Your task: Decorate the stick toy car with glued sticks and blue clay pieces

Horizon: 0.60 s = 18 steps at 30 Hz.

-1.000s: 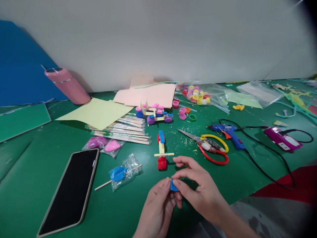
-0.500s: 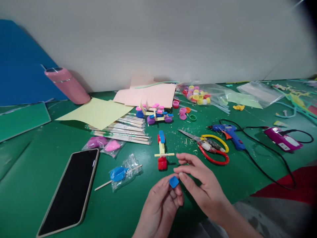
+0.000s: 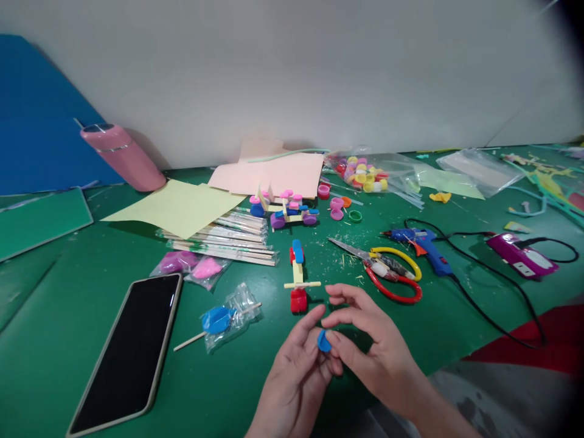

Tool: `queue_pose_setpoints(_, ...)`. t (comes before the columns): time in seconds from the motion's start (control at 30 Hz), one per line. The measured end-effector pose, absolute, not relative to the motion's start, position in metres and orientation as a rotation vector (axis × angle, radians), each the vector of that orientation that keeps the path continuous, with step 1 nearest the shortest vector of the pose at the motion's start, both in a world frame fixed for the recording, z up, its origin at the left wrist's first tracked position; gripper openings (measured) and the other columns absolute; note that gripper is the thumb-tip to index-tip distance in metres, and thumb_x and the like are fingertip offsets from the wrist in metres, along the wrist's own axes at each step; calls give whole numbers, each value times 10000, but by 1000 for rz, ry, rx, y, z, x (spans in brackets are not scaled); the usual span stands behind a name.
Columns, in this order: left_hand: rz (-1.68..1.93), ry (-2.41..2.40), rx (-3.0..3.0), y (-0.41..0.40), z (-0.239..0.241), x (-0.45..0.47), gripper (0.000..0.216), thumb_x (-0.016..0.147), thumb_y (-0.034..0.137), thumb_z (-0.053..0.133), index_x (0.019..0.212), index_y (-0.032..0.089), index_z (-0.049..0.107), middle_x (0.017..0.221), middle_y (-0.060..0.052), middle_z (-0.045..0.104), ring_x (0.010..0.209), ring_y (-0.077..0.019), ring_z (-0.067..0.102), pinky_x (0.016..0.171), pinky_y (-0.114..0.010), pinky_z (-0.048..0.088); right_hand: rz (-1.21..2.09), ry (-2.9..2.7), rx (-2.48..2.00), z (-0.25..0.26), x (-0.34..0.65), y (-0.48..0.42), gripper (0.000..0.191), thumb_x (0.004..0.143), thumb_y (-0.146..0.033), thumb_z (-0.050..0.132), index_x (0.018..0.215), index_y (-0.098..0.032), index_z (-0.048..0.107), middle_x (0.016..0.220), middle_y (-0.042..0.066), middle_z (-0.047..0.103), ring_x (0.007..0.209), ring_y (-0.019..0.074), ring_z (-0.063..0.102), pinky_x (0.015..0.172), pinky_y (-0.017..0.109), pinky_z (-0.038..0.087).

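Observation:
A small piece of blue modelling clay [image 3: 324, 341] is pinched between my two hands near the front of the green table. My left hand [image 3: 298, 365] cups it from below and the left, its fingers closed round it. The thumb and a finger of my right hand [image 3: 365, 337] press on its right side. Just beyond my hands stands a small toy vehicle [image 3: 297, 271] with red wheels, a blue top piece and a pale stick across it. Left of it, a larger lump of blue clay [image 3: 217, 320] lies on a clear wrapper with a thin wooden stick.
Scissors [image 3: 387, 264] and a blue glue gun [image 3: 422, 244] with its cord lie at right. A phone [image 3: 128, 347] lies at left. Behind are wrapped sticks [image 3: 228, 237], more toy vehicles [image 3: 287, 210], a bag of bottle caps [image 3: 362, 173] and a pink bottle [image 3: 125, 157].
The blue clay piece has turned and looks narrower, slightly lower and to the right. My right thumb and finger now press on it, and my left index finger has lifted.

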<state>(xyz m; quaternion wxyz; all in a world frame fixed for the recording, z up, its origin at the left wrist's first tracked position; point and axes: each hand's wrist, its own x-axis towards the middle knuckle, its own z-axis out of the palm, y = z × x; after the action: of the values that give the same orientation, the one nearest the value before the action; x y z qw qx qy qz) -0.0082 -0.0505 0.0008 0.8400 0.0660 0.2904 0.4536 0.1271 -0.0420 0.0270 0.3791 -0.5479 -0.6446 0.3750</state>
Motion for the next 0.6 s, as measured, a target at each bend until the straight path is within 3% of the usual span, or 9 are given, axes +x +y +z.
queue_pose_setpoints(0.2,956,608,215,-51,4,-7,330,722,250,623,1042,169,621,753,-56,637,630,-148,560,629,-279,422,997,-1683,-1392,33,129,-38,131,796,-180,543,757,-225,660,1145,43,505,1083,189,488,897,297,418)
queue_pose_setpoints(0.4,908,643,321,-48,8,-6,214,782,285,547,702,111,642,648,-59,600,579,-140,520,579,-269,397,976,-1744,-1359,32,130,-37,123,807,-207,540,828,-230,659,1188,46,474,1026,178,521,851,282,446)
queue_pose_setpoints(0.6,916,638,260,-50,5,-5,203,748,310,596,707,114,622,610,-32,570,559,-114,486,560,-246,378,980,-1728,-1285,33,131,-39,174,816,-206,529,934,-242,651,1186,52,487,1048,187,515,858,299,456)
